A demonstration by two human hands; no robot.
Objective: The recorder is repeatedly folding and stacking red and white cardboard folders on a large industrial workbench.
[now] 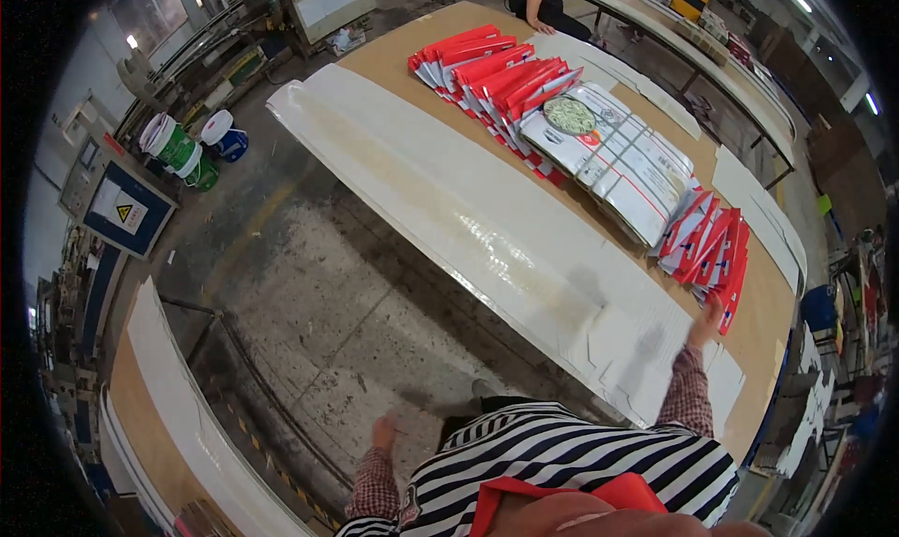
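Observation:
My right hand [704, 323] reaches over the table to the near end of a fanned row of flat red and white packets [704, 245]. Its fingers touch the edge of the last packet; whether they close on it I cannot make out. My left hand [385, 432] hangs low at my side above the floor, away from the table, its fingers too blurred to read. Beyond the packets lies a strapped bundle of flat white printed sheets [626, 158] with a round green picture on top. A longer fanned row of red packets [510, 73] lies past the bundle.
White sheeting [440, 209] covers the table's near edge over brown board [412, 45]. Another person's hand [541, 27] rests at the far edge. Green and blue buckets [225, 136] stand on the floor at left, by a control cabinet [122, 205]. Another table [178, 397] is at lower left.

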